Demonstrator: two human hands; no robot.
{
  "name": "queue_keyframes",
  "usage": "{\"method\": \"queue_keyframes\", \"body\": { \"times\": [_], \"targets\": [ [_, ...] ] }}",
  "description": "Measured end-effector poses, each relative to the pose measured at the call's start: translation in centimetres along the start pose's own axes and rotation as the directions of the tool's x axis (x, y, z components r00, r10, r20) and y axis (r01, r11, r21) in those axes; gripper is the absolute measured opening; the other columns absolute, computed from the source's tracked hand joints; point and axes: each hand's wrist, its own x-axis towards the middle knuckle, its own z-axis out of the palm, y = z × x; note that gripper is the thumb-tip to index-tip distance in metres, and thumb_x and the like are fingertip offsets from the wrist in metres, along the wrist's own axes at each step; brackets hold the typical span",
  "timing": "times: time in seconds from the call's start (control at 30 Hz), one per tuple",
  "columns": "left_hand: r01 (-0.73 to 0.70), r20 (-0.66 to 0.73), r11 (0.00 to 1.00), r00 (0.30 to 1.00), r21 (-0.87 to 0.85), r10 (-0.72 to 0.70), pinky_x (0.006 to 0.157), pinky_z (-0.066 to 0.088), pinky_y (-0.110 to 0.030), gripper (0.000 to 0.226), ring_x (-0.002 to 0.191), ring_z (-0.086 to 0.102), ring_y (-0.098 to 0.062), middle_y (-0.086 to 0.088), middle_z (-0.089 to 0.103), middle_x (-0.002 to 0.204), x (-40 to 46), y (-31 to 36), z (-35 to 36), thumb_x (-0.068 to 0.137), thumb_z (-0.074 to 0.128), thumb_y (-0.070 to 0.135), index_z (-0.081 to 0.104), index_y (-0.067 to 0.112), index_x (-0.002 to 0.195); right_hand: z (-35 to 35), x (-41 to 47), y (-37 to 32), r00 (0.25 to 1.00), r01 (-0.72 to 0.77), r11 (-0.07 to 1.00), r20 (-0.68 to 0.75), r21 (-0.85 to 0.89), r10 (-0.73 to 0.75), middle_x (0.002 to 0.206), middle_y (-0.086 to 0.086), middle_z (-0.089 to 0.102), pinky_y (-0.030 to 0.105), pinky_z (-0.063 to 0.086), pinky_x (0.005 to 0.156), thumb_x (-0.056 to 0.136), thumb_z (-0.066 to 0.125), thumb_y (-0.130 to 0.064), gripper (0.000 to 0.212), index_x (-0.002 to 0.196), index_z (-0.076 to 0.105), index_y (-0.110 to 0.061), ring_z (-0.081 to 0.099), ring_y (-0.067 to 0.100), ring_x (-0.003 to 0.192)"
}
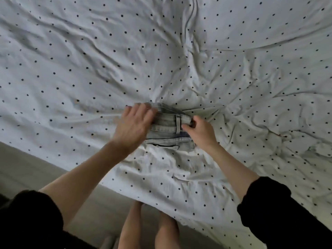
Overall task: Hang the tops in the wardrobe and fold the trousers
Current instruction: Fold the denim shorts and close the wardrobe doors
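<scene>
Bedding fills most of what we see: a white duvet (179,51) with small dark dots, rumpled, spread over the bed whose near edge runs slantwise above a pale floor (36,168). On it, toward the near edge and about the middle of the view, lie our trousers (168,130), pale grey denim already folded down to a small thick bundle with the waistband and a belt loop showing on top. We judge the folding step to be nearly done, with no tops in sight. Our left hand (134,123) lies over the bundle's left end, fingers spread and fairly straight, pressing it flat, though it is a little blurred. Our right hand (201,131) pinches the right end of the waistband between thumb and curled fingers. Next we would likely need to square the edges, press the bundle firm, and let go.
</scene>
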Motion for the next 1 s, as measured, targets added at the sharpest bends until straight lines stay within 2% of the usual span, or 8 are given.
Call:
{"method": "queue_keyframes", "body": {
  "times": [0.1, 0.2, 0.3, 0.43, 0.53, 0.77, 0.87, 1.0],
  "targets": [
    [-0.184, 0.031, 0.981, 0.983, 0.064, 0.183, 0.102, 0.040, -0.050, 0.053, 0.124, 0.049, -0.037, -0.021, 0.053, 0.132, -0.7, 2.2, 3.4, 0.082, 0.068, 0.030, 0.054, 0.003, 0.127, 1.4, 2.3, 0.4, 0.995, -0.094, 0.994, -0.037, -0.061, 0.092, 0.070, -0.004, 0.051, 0.037, 0.038, 0.082, 0.090, 0.057, -0.037, 0.025, 0.092, 0.054, -0.012, 0.056, 0.026, 0.082],
    [-0.118, 0.376, 0.965, 0.926, 0.233, 0.022, 0.117, 0.008, -0.050, 0.095, 0.142, 0.001, -0.037, -0.020, 0.003, 0.155, -1.1, 2.7, 5.8, 0.085, 0.036, 0.068, 0.004, 0.005, 0.149, 2.2, 2.3, 1.4, 0.979, -0.170, 0.972, -0.138, -0.163, 0.148, 0.100, 0.006, 0.059, 0.038, 0.035, 0.086, 0.091, 0.055, -0.037, 0.032, 0.107, 0.058, -0.010, 0.053, 0.029, 0.103],
    [-0.108, 0.470, 0.958, 0.882, 0.267, -0.031, 0.115, -0.011, -0.048, 0.105, 0.139, -0.020, -0.039, -0.019, -0.022, 0.152, 0.5, 2.3, 7.5, 0.084, 0.030, 0.073, -0.025, 0.005, 0.141, 3.3, -0.4, 2.0, 0.939, 0.105, 0.933, -0.273, -0.345, -0.207, 0.132, 0.013, 0.049, 0.046, 0.038, 0.099, 0.089, 0.059, -0.031, 0.046, 0.128, 0.050, -0.009, 0.043, 0.032, 0.124],
    [-0.156, 0.494, 0.932, 0.869, 0.327, -0.028, 0.117, -0.004, -0.049, 0.082, 0.142, -0.013, -0.038, -0.021, -0.014, 0.155, 3.1, 2.8, 8.2, 0.097, 0.036, 0.044, -0.015, 0.002, 0.145, 5.2, -2.6, 3.7, 0.885, 0.450, 0.741, 0.141, -0.499, -0.443, 0.158, 0.013, 0.010, 0.048, 0.007, 0.118, 0.089, 0.052, -0.051, 0.086, 0.150, 0.012, -0.006, 0.009, 0.027, 0.146],
    [-0.149, 0.478, 0.916, 0.877, 0.372, -0.052, 0.117, -0.004, -0.049, 0.062, 0.143, -0.008, -0.037, -0.022, -0.008, 0.155, 4.5, 3.1, 9.2, 0.103, 0.026, 0.025, -0.011, 0.001, 0.146, 6.3, 0.4, 4.9, 0.907, 0.409, 0.738, 0.154, -0.536, -0.391, 0.158, 0.010, -0.009, 0.042, -0.008, 0.118, 0.090, 0.050, -0.050, 0.093, 0.149, -0.008, -0.006, -0.005, 0.022, 0.146],
    [-0.106, 0.467, 0.945, 0.883, 0.310, -0.055, 0.118, -0.002, -0.044, 0.077, 0.145, -0.002, -0.032, -0.018, 0.000, 0.157, 4.5, 2.3, 9.1, 0.096, 0.046, 0.036, -0.001, 0.005, 0.148, 5.8, 3.1, 4.0, 0.905, 0.406, 0.701, 0.150, -0.587, -0.398, 0.156, 0.021, 0.010, 0.041, -0.003, 0.118, 0.082, 0.064, -0.048, 0.098, 0.150, 0.007, -0.006, 0.010, 0.030, 0.145],
    [-0.099, 0.452, 0.967, 0.892, 0.235, -0.018, 0.118, -0.003, -0.040, 0.086, 0.145, 0.000, -0.028, -0.013, 0.004, 0.157, 3.7, 1.9, 7.7, 0.089, 0.052, 0.049, 0.003, 0.009, 0.148, 3.5, 3.2, 2.9, 0.881, 0.464, 0.706, 0.196, -0.535, -0.430, 0.150, 0.012, 0.033, 0.033, 0.020, 0.114, 0.085, 0.064, -0.036, 0.082, 0.148, 0.020, -0.012, 0.033, 0.024, 0.137],
    [-0.004, 0.391, 0.984, 0.918, 0.177, -0.067, 0.117, -0.005, -0.045, 0.100, 0.146, 0.003, -0.021, -0.005, 0.008, 0.158, 1.5, 1.6, 5.2, 0.081, 0.058, 0.058, -0.004, 0.018, 0.150, 0.0, 1.5, -1.0, 0.888, 0.449, 0.698, 0.188, -0.558, -0.421, 0.110, 0.007, 0.067, 0.032, 0.048, 0.079, 0.086, 0.063, -0.035, 0.061, 0.140, 0.040, -0.017, 0.064, 0.026, 0.097]
  ]
}}
